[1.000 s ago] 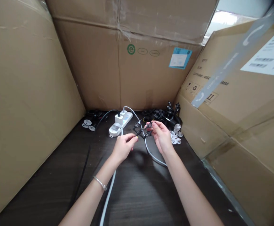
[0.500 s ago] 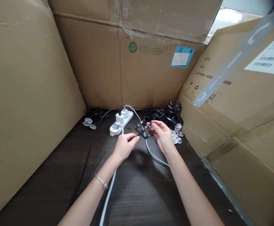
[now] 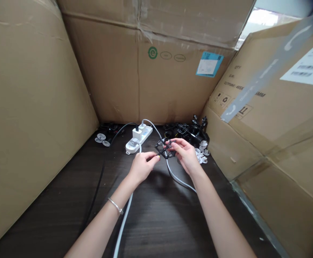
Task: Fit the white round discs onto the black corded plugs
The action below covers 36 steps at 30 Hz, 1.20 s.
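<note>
hands up off the table, and here's the action: left hand (image 3: 143, 167) pinching a thin black arm of the black plastic lattice frame (image 3: 165, 148) between thumb and fingertips, right hand (image 3: 185, 156) curled in, fingers closed on the other side. that frame has just slid a touch toward the right hand, and both hands keep hold of it, just above a white cable (image 3: 168, 165). behind them sit a white power strip (image 3: 146, 133), a heap of black parts (image 3: 191, 130) and small white discs (image 3: 201, 152), on a dark wood table (image 3: 159, 229), walled in by cardboard boxes (image 3: 38, 107).
</note>
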Each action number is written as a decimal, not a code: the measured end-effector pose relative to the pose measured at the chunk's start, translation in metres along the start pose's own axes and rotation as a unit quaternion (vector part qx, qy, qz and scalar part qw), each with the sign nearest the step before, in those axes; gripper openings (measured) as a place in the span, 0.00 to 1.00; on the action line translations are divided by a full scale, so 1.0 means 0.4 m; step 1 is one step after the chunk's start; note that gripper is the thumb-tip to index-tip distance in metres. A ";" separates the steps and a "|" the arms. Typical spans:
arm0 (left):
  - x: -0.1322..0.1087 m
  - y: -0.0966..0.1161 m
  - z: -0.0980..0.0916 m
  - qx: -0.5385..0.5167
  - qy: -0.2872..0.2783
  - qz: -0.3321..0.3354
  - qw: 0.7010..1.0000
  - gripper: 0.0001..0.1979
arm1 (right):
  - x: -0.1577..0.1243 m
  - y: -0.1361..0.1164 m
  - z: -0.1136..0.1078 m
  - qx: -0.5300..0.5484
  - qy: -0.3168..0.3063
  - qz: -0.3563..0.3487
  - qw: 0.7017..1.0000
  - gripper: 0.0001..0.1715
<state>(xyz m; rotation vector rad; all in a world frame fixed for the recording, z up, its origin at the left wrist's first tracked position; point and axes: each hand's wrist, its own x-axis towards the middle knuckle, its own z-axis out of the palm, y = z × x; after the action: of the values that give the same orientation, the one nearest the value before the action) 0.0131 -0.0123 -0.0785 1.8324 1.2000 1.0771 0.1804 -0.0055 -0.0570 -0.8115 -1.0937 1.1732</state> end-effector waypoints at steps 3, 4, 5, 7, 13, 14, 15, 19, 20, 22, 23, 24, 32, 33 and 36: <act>-0.003 0.000 -0.002 0.005 0.000 0.001 1.000 0.14 | 0.002 0.002 -0.012 -0.022 -0.021 0.009 0.999 0.13; -0.004 0.000 -0.001 0.007 -0.001 0.002 1.000 0.14 | 0.003 0.003 -0.015 -0.022 -0.026 0.014 0.999 0.13; -0.004 0.000 -0.001 0.011 -0.003 0.003 1.000 0.14 | 0.003 0.004 -0.017 -0.019 -0.031 0.021 0.999 0.13; -0.005 -0.001 0.000 0.021 -0.006 0.006 1.000 0.14 | 0.003 0.006 -0.018 -0.008 -0.036 0.031 0.999 0.13; -0.006 0.004 -0.003 0.044 -0.023 0.011 0.999 0.15 | -0.001 0.009 -0.007 0.030 -0.028 0.042 0.998 0.12; -0.007 0.006 -0.004 0.047 -0.024 0.009 0.999 0.15 | -0.001 0.012 -0.005 0.033 -0.029 0.045 0.998 0.11; -0.007 0.009 -0.003 0.050 -0.024 0.006 0.998 0.15 | -0.002 0.015 -0.002 0.034 -0.027 0.047 0.998 0.11; -0.010 0.019 0.018 0.004 -0.020 -0.009 1.000 0.15 | 0.001 0.010 0.009 0.007 -0.003 0.042 0.999 0.12; -0.010 0.022 0.026 -0.032 -0.028 -0.015 0.999 0.16 | 0.005 0.001 0.007 -0.003 0.002 0.042 0.999 0.13; -0.010 0.028 0.041 -0.128 -0.051 -0.045 0.989 0.14 | 0.014 -0.027 -0.009 -0.013 0.021 0.039 0.999 0.16; -0.009 0.031 0.046 -0.181 -0.062 -0.069 0.979 0.13 | 0.019 -0.042 -0.024 -0.020 0.047 0.025 0.998 0.18; -0.009 0.034 0.048 -0.230 -0.068 -0.094 0.966 0.14 | 0.023 -0.056 -0.042 -0.037 0.084 0.005 0.996 0.19; -0.001 0.060 0.017 -0.386 -0.065 -0.120 0.912 0.11 | -0.020 -0.019 -0.124 -0.489 0.100 -0.066 0.864 0.05; -0.001 0.061 0.014 -0.385 -0.060 -0.122 0.913 0.11 | -0.030 -0.006 -0.117 -0.546 0.074 -0.053 0.833 0.06; -0.001 0.064 0.007 -0.384 -0.048 -0.128 0.913 0.13 | -0.051 0.026 -0.096 -0.661 0.021 -0.013 0.750 0.09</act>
<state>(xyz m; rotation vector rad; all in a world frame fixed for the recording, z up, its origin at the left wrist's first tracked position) 0.0249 -0.0217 -0.0578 1.0703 0.7598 1.0822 0.2134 -0.0211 -0.0827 -1.8546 -1.8685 0.1433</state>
